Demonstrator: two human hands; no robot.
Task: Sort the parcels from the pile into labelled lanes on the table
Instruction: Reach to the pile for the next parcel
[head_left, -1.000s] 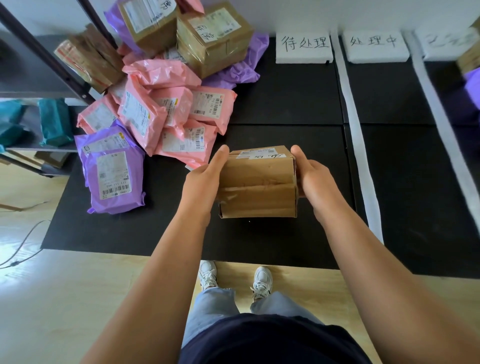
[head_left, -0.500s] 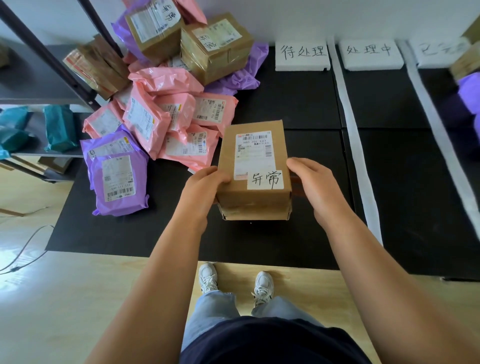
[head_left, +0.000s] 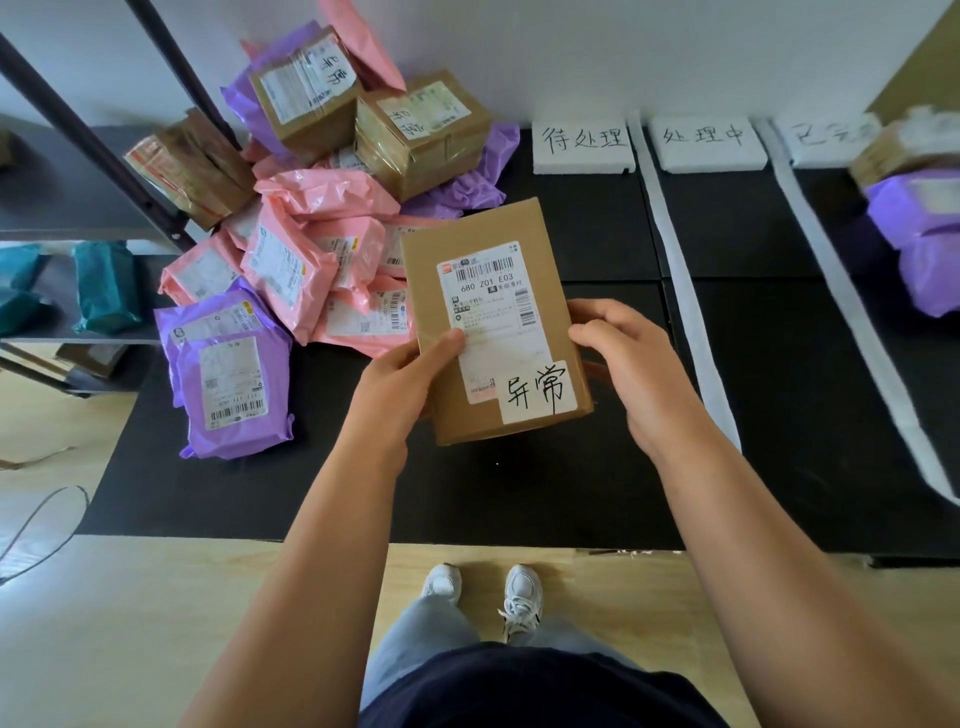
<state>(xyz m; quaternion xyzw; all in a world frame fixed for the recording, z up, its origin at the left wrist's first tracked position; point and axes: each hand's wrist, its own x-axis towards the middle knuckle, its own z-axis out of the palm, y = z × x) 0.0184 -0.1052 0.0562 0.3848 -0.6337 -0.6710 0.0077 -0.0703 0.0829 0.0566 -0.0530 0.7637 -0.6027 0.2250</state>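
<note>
While it is held above the near part of the black table, one brown cardboard box is gripped by both hands, label side up.

The left hand is curled round the box's left edge, thumb pressed on the printed label; the right hand is curled round its right edge. Just left of it, the pile is heaped against the wall: two taped boxes on top, two purple mailers in front, pink mailers too overlapped to be counted. Three white lane signs are set along the far edge, parted by two white strips. Black surface is seen down the first two lanes; purple parcels lie in the third.
</note>
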